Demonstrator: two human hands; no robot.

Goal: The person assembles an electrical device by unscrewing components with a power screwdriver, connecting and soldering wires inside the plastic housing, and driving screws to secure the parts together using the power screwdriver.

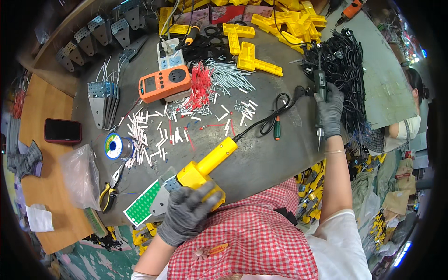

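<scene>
Right grip [331, 109] around one power screwdriver [320, 80]

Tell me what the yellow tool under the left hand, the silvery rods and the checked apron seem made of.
Yellow tool: probably hard plastic, smooth with a slight sheen; the moulded-looking body suggests it.
Silvery rods: likely metal, perhaps plated steel, given their bright grey shine.
Apron: woven cloth, matte, with soft folds; cotton or a blend, I can't tell.
</scene>
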